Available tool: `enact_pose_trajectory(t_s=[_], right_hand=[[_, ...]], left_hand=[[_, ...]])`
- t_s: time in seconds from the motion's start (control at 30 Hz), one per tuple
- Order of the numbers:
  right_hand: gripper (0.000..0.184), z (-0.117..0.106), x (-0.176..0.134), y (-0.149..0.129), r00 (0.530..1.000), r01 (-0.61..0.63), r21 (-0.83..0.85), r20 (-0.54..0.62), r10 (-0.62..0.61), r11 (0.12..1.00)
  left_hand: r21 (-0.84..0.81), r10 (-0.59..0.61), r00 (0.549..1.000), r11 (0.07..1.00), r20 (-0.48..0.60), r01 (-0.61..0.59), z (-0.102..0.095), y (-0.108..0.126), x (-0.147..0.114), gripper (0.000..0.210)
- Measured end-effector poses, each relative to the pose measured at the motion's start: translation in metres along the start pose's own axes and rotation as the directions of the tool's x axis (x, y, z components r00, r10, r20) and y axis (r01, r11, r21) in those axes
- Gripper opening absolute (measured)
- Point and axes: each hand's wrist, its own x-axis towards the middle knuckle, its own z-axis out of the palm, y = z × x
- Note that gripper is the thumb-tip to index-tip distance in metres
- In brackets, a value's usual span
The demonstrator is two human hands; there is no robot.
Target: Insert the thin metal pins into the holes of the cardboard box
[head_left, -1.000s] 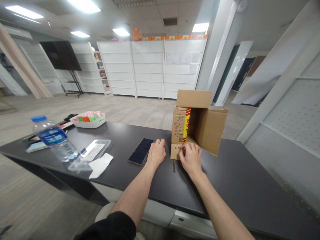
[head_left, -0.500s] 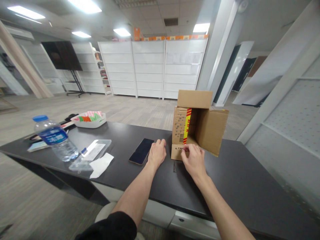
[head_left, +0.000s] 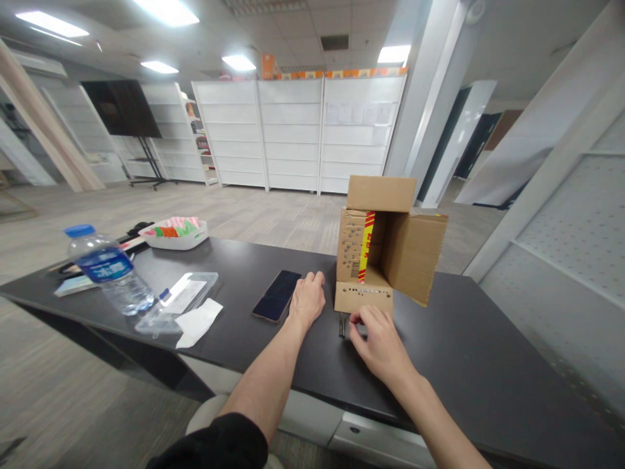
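A cardboard box (head_left: pixel 351 247) stands with its opening toward me and its flaps spread. Yellow and red tape runs down its front edge. A row of small dark dots and shiny bits marks the bottom flap (head_left: pixel 364 299). My right hand (head_left: pixel 378 335) is just in front of that flap, thumb and forefinger pinched together; what they grip is too small to name. Right beside those fingertips lie thin metal pieces (head_left: pixel 341 326) on the table. My left hand (head_left: pixel 307 299) rests, fingers curled under, on the tabletop by the right edge of a dark phone (head_left: pixel 277 296); its palm is hidden.
On the dark table (head_left: pixel 469 365) to the left are a water bottle (head_left: pixel 110 270), a clear plastic case (head_left: pixel 188 293), a torn white paper (head_left: pixel 199 322) and a white basket (head_left: pixel 173 240) with colourful contents. White shelves (head_left: pixel 288 130) line the far wall.
My right hand has come down and back from the box's bottom flap to the table by the metal pieces, uncovering the row of dots. The left hand has stayed put.
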Motion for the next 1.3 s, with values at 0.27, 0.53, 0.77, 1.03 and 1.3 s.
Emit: enact_pose_trajectory(t_s=[0.27,0.53,0.77,1.03,1.3], right_hand=[[0.014,0.004,-0.016,-0.001,0.996,0.050,0.025,0.076,-0.052,0.998],[0.015,0.009,-0.015,0.000,0.994,0.057,0.028,0.090,-0.059,0.998],[0.017,0.011,-0.015,0.002,0.991,0.056,-0.002,0.122,-0.055,0.998],[0.018,0.014,-0.015,0.004,0.990,0.046,-0.002,0.131,-0.045,0.999],[0.016,0.012,-0.013,0.002,0.990,0.045,-0.005,0.131,-0.044,0.999]], left_hand=[[0.009,0.000,1.000,1.000,-0.003,0.000,0.002,-0.001,0.001,0.023],[0.014,0.004,1.000,1.000,-0.010,-0.004,0.000,-0.001,0.000,0.021],[0.005,0.009,1.000,1.000,-0.011,-0.009,0.001,-0.001,0.001,0.022],[0.010,0.001,1.000,1.000,-0.006,-0.001,-0.001,0.000,0.000,0.022],[0.008,0.005,1.000,1.000,-0.013,-0.005,0.002,-0.003,0.001,0.023]])
